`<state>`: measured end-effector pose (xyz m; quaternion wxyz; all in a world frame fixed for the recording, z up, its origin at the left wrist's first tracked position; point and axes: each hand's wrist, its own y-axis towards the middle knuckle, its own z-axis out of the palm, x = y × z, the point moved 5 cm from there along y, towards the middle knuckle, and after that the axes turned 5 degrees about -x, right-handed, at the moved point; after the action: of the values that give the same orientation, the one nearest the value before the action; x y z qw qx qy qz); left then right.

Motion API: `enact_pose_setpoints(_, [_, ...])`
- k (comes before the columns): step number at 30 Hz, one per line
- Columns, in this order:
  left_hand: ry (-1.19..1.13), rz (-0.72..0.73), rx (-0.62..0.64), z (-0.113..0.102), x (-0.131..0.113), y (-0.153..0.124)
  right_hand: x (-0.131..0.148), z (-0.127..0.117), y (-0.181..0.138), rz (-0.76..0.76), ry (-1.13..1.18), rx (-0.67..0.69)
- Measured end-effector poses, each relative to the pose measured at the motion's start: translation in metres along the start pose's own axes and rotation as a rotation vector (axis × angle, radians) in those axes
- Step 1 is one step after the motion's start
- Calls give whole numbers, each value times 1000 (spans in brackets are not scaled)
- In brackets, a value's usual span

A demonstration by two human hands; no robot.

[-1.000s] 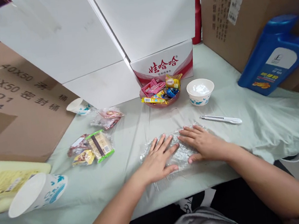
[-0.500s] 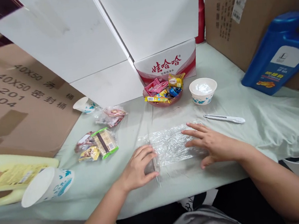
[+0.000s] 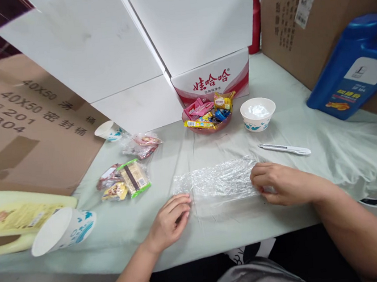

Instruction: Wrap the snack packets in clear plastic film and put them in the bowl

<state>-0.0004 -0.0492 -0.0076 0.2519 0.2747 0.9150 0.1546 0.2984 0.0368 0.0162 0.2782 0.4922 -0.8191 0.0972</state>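
A crinkled sheet of clear plastic wrap [image 3: 223, 182] lies spread on the green cloth in front of me. At its right end my right hand [image 3: 280, 183] is closed, with curled fingertips pinching the edge. My left hand [image 3: 170, 221] rests on the cloth by the sheet's lower left corner. Its fingers are loosely bent and the thumb is a little apart, with nothing visible in them. Beyond the right hand lies a white utility knife [image 3: 284, 149]. A paper bowl [image 3: 258, 115] with something clear and shiny inside stands farther back.
A pink bowl [image 3: 204, 129] of wrapped sweets stands before a white carton [image 3: 215, 80]. To the left lie packaged snacks [image 3: 134, 178], a tipped paper bowl [image 3: 65, 230] and a yellow jug [image 3: 11, 218]. A blue bottle [image 3: 352, 70] leans at the right.
My right hand has moved from lying spread on the wrap to closing at its right edge. The left hand has drawn slightly left and off the sheet.
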Motion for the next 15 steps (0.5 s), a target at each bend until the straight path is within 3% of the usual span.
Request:
enact_pose_setpoints(4, [-43,-183,-40,-7,16,2,-14,-7,-1,179,110,-27])
enact_pose_setpoints(10, [-18,-613,-158,-5,55,8,-41,-5,7,422,-12,-210])
enact_pose_setpoints(15, [167,-722,-176,3,66,18,-50,5,14,542,-209,-303])
